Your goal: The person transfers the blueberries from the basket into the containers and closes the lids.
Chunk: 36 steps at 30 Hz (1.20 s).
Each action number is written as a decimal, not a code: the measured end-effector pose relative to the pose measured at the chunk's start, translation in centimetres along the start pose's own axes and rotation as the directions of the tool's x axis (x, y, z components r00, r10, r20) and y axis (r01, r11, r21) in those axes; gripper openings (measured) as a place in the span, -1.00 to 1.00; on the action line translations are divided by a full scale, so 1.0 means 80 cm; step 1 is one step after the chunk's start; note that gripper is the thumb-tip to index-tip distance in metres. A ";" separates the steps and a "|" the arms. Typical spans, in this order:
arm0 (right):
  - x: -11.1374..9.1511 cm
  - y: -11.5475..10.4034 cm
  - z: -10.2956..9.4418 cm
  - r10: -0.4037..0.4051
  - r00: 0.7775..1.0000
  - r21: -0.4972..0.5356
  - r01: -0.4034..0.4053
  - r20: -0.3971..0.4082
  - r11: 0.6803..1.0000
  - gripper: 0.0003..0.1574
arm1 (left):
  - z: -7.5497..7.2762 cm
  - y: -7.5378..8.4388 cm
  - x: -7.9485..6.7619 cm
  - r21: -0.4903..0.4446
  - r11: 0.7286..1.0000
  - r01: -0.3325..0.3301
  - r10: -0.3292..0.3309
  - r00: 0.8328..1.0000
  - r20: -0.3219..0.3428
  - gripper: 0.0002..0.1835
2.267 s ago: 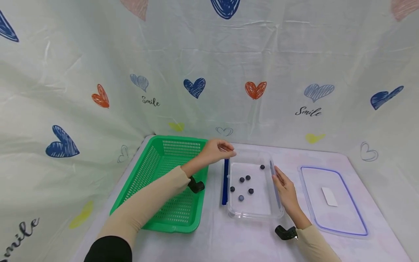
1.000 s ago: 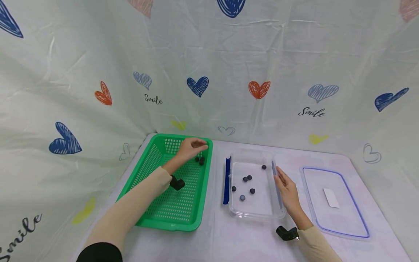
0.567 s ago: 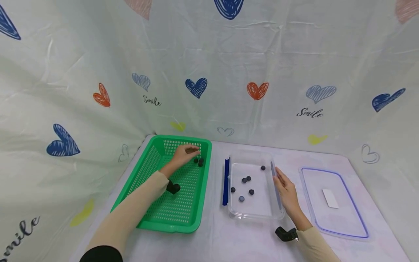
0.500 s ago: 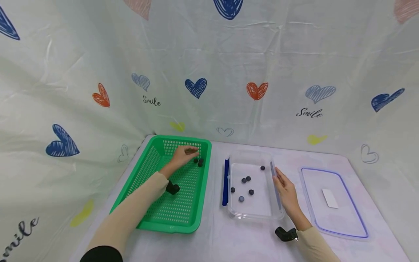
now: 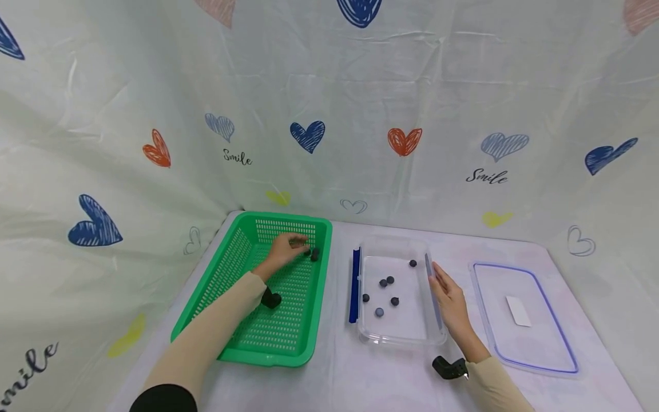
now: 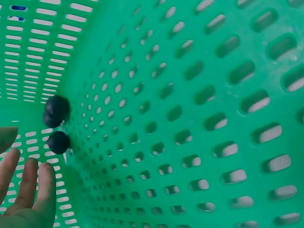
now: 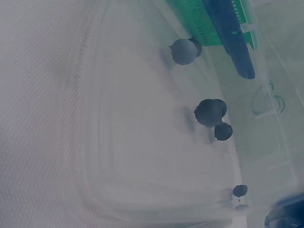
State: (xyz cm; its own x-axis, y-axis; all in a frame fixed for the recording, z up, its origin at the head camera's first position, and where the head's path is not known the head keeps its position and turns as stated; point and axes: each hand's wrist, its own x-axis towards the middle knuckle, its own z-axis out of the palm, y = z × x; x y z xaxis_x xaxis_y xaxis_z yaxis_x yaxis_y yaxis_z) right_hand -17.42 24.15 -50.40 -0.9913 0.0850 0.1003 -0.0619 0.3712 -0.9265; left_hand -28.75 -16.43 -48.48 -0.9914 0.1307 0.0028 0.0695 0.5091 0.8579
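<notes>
Your left hand (image 5: 284, 250) is down inside the green basket (image 5: 321, 309), its grip loose, the fingers extended and apart, with nothing seen between them. Three dark berries (image 5: 314, 257) lie just beyond those fingertips, in the far right part of the basket; six more berries (image 5: 394, 301) are spread over the floor of the clear box (image 5: 399, 341) beside it. Your right hand (image 5: 453, 305) rests against the box's right wall, fingers nearly straight, its grip closed round nothing that you can see. Between basket and box a blue flap (image 5: 354, 286) sticks out from the box's left side, and your left sleeve (image 5: 221, 315) crosses the basket's near left rim. To the right, the clear lid (image 5: 546, 346) lies on the surface (image 5: 355, 383) with a white label (image 5: 518, 311) on it, and a heart-printed curtain (image 5: 355, 97) backs everything. From the head view, your fingers partly cover one basket berry (you can't tell whether they touch it), and the black wrist camera (image 5: 270, 298) hides some mesh. The left wrist view cuts off most of that hand; in the hazy right wrist view the berries overlap, and a dark blue piece (image 7: 287, 216) is cropped at the corner, too blurred to identify.
</notes>
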 end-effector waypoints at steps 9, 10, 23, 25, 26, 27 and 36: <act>-0.001 -0.001 0.000 -0.001 1.000 0.013 0.001 0.005 1.000 -0.29 | 0.006 -0.007 0.000 0.036 0.999 -0.003 0.003 1.000 -0.008 -0.67; -0.001 -0.001 0.000 -0.001 1.000 0.014 0.001 0.005 1.000 -0.29 | 0.006 -0.008 0.000 0.038 0.999 -0.008 0.008 1.000 -0.010 -0.67; -0.002 0.000 0.001 0.001 1.000 0.014 -0.002 0.012 1.000 -0.29 | 0.012 -0.021 0.001 0.031 0.999 -0.041 0.042 0.999 -0.014 -0.69; -0.002 0.000 0.000 -0.011 1.000 0.022 0.011 0.013 1.000 -0.29 | 0.013 -0.021 0.001 0.034 0.998 -0.043 0.044 0.999 -0.014 -0.69; -0.002 0.000 0.000 -0.017 1.000 0.027 0.017 0.014 0.999 -0.30 | 0.013 -0.021 0.001 0.035 0.998 -0.043 0.043 0.999 -0.015 -0.69; -0.002 0.000 0.000 -0.024 1.000 0.033 0.024 0.013 0.999 -0.30 | 0.014 -0.020 0.001 0.036 0.998 -0.044 0.045 0.999 -0.014 -0.69; -0.001 -0.002 -0.001 -0.015 1.000 0.045 0.014 0.018 0.999 -0.29 | 0.018 -0.022 0.006 0.042 0.998 -0.052 0.053 0.998 -0.035 -0.71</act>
State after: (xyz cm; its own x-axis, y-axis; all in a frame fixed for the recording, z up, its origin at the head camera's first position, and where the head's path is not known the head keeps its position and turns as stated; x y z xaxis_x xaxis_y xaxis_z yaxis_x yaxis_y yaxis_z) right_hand -17.31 24.15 -50.21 -0.9922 0.0629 0.1077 -0.0811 0.3309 -0.9402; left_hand -29.17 -16.05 -50.70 -0.9896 0.1275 0.0666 0.1252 0.5366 0.8345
